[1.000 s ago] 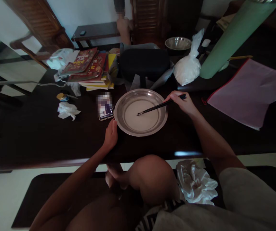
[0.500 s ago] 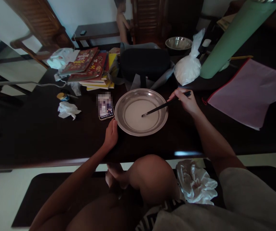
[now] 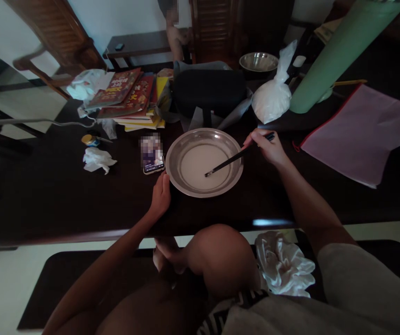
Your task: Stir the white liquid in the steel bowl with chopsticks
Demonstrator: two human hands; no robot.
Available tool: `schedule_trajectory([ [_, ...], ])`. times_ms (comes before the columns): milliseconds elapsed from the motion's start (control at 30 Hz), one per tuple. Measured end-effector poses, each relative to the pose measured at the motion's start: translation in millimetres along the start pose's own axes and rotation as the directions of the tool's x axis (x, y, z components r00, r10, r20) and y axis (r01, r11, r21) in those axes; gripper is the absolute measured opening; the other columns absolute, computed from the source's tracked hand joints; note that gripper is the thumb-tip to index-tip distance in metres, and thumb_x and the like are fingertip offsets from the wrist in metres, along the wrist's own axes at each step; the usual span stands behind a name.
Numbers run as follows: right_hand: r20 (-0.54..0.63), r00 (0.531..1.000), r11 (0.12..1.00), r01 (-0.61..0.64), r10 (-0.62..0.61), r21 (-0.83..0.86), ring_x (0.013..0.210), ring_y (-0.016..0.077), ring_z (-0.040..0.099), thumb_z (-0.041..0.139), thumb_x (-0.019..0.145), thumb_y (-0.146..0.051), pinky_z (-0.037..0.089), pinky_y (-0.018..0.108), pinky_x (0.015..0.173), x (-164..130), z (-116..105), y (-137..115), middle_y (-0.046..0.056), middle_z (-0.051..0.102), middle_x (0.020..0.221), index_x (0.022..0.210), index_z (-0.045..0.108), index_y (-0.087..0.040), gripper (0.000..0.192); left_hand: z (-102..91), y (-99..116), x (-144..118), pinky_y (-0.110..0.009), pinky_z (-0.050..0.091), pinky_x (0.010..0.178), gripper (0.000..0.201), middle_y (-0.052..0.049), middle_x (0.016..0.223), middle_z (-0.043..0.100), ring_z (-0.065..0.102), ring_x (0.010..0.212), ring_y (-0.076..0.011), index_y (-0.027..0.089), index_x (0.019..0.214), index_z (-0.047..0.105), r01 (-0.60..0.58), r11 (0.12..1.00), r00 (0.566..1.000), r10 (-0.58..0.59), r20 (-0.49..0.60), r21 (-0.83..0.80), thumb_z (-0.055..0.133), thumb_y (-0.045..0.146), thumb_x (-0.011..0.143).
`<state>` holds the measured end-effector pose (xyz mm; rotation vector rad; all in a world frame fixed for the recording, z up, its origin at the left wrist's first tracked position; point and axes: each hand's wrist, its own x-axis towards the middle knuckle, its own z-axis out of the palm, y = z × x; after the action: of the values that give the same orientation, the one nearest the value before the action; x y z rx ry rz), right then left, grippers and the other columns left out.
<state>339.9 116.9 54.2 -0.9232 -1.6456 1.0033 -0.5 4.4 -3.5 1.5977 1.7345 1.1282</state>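
A wide metal basin (image 3: 172,156) stands on the dark table, with a whitish liquid (image 3: 200,160) in its bottom. My left hand (image 3: 160,195) steadies the basin at its lower left rim; some of its fingers are hidden beside the metal. Dark chopsticks (image 3: 229,160) with silvery ends slant down into the liquid, their tips close together near the middle. Around their upper part, my right hand (image 3: 267,146) is closed, just beyond the basin's right rim. A phone (image 3: 153,158) with a lit screen lies left of the basin.
Behind the basin sit a black case (image 3: 209,92), a knotted bag of white powder (image 3: 272,100) and a tall green cylinder (image 3: 339,56). Books (image 3: 126,95), a crumpled tissue (image 3: 98,159) and a small jar (image 3: 90,140) are leftward. A pinkish pouch (image 3: 360,135) lies right. Another person (image 3: 176,42) stands beyond the table.
The chopstick tips have shifted slightly toward me within the liquid, and my right hand has moved a little left. My left hand stays at the rim. The phone's picture differs.
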Motion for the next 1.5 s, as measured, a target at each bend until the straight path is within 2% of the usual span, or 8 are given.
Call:
schedule_trajectory([
  [133,0.105,0.994,0.998,0.003,0.003,-0.058,0.076,0.0169,0.069,0.059,0.087,-0.064,0.052,0.029,0.066,-1,5,-4,0.003,0.074,0.075,0.074,0.073,-0.022,0.045,-0.8,1,0,-0.042,0.042,0.111,0.070,-0.016,0.131,0.064,0.058,0.126,-0.0254,0.013,0.126,0.060,-0.002,1.000,1.000,0.002,0.012,0.000,0.025,0.066,0.097],
  [333,-0.064,0.998,1.000,0.006,-0.006,0.005,0.065,0.0168,0.069,0.060,0.085,-0.066,0.054,0.031,0.065,1,-2,0,0.001,0.072,0.067,0.074,0.072,-0.024,0.045,-1.6,2,-1,-0.043,0.043,0.110,0.067,-0.015,0.130,0.065,0.059,0.124,-0.0250,0.014,0.126,0.060,-0.009,1.000,1.000,0.009,0.018,0.002,0.025,0.064,0.098],
  [533,0.104,0.994,1.000,-0.013,0.015,-0.022,0.074,0.0170,0.069,0.060,0.084,-0.067,0.055,0.030,0.070,-2,7,-4,0.003,0.075,0.076,0.075,0.074,-0.023,0.047,-1.0,1,0,-0.042,0.043,0.110,0.068,-0.016,0.130,0.065,0.059,0.124,-0.0253,0.013,0.124,0.061,-0.014,1.000,1.000,0.014,0.011,0.009,0.024,0.064,0.098],
  [767,-0.082,0.997,1.000,-0.006,0.007,0.014,0.064,0.0167,0.069,0.059,0.085,-0.067,0.053,0.030,0.063,2,-2,3,0.001,0.071,0.066,0.075,0.072,-0.024,0.046,-0.5,1,0,-0.042,0.043,0.110,0.067,-0.015,0.130,0.065,0.058,0.125,-0.0249,0.014,0.126,0.060,-0.014,1.000,1.000,0.014,0.009,0.012,0.024,0.064,0.098],
  [967,0.127,0.992,0.999,-0.023,0.027,-0.030,0.074,0.0156,0.068,0.060,0.087,-0.063,0.051,0.027,0.062,-2,8,-4,0.003,0.075,0.078,0.078,0.074,-0.023,0.043,-0.4,1,0,-0.042,0.042,0.110,0.067,-0.015,0.130,0.065,0.058,0.125,-0.0250,0.014,0.125,0.061,-0.022,1.000,1.000,0.022,0.008,0.008,0.024,0.064,0.098],
  [1200,-0.075,0.997,1.000,0.010,-0.009,0.016,0.063,0.0151,0.067,0.058,0.089,-0.062,0.049,0.028,0.059,2,-4,5,0.000,0.071,0.066,0.079,0.074,-0.024,0.042,-1.2,3,-1,-0.042,0.042,0.110,0.066,-0.015,0.131,0.064,0.058,0.125,-0.0248,0.014,0.125,0.060,-0.007,1.000,1.000,0.007,0.015,0.004,0.025,0.063,0.099],
  [1400,0.122,0.992,1.000,-0.013,0.013,0.002,0.074,0.0159,0.069,0.060,0.088,-0.061,0.052,0.027,0.065,-2,8,-2,0.003,0.075,0.078,0.080,0.076,-0.023,0.041,-1.5,2,0,-0.041,0.044,0.109,0.065,-0.014,0.128,0.066,0.059,0.123,-0.0249,0.014,0.124,0.061,-0.014,1.000,1.000,0.014,0.013,0.016,0.025,0.062,0.099],
  [1500,0.032,0.999,0.999,0.029,-0.028,-0.017,0.076,0.0166,0.070,0.063,0.086,-0.061,0.054,0.029,0.069,0,3,-4,0.003,0.076,0.080,0.080,0.075,-0.023,0.040,-1.0,2,0,-0.041,0.044,0.109,0.067,-0.015,0.129,0.065,0.059,0.123,-0.0250,0.013,0.125,0.060,-0.019,1.000,1.000,0.019,0.008,0.016,0.024,0.063,0.099],
])
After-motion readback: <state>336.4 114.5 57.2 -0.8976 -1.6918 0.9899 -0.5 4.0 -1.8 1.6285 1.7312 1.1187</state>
